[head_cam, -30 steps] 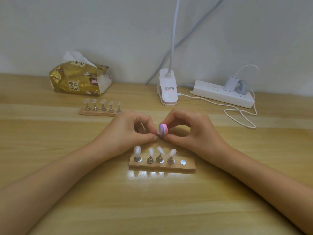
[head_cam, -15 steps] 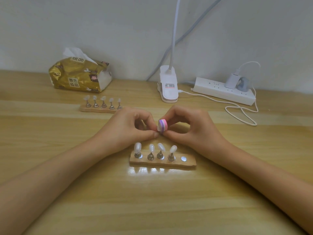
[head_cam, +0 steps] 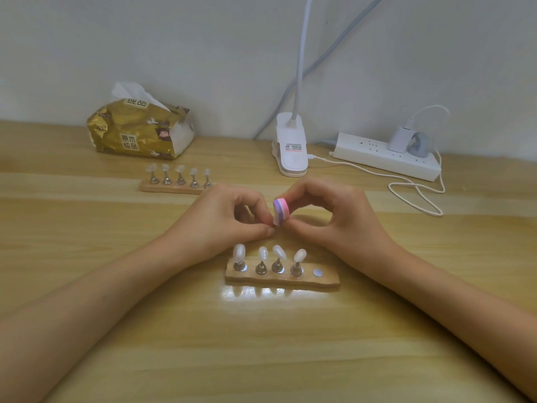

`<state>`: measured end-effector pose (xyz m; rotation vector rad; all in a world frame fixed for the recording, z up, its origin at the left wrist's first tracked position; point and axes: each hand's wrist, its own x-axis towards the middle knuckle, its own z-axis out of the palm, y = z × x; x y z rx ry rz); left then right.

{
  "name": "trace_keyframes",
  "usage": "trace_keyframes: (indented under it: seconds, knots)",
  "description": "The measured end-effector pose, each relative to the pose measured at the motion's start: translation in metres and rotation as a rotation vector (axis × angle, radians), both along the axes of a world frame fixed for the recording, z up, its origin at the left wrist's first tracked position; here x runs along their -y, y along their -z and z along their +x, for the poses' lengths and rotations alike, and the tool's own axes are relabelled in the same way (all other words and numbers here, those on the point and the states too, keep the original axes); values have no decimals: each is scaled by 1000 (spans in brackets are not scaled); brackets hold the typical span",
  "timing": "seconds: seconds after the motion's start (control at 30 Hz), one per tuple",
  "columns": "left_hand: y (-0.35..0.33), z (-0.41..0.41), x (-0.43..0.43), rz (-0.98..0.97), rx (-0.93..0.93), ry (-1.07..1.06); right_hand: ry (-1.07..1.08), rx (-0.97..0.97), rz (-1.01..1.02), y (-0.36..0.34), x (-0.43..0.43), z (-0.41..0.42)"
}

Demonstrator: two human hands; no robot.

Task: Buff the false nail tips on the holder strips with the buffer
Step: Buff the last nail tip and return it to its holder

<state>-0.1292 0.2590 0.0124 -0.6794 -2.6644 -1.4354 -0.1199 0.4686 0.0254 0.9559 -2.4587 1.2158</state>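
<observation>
The buffer (head_cam: 281, 209) has been raised slightly above the near strip (head_cam: 282, 280) at the middle of the desk (head_cam: 290, 359). It is pinched between thumb and forefinger of the right hand (head_cam: 331, 221) and held against a mostly hidden tip (head_cam: 274, 221), which is pinched by the left hand (head_cam: 226, 219). A second strip (head_cam: 174, 188) lies toward the back edge.
</observation>
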Motion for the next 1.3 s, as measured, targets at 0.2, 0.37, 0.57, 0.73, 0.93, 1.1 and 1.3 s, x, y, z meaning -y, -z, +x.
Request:
trace_keyframes:
  seconds: [0.2, 0.37, 0.57, 0.73, 0.93, 1.1, 1.3]
  knots:
    - [0, 0, -1, 10, -2, 9, -6, -39, -13, 0, -1, 0]
    - [-1, 1, -1, 12, -4, 17, -5, -35, 2, 0, -1, 0]
    - [-2, 0, -1, 9, -6, 21, 10, -44, 29, 1, -2, -1]
    - [0, 0, -1, 19, -8, 27, 8, -51, 27, 2, 0, -3]
    - [0, -1, -1, 12, -9, 19, 8, -63, 12, 2, -2, -2]
    - [-1, 0, -1, 3, -18, 17, 14, -76, -2, 1, -1, -1]
    - [-2, 1, -2, -2, -24, 23, 19, -64, 13, 1, -3, -3]
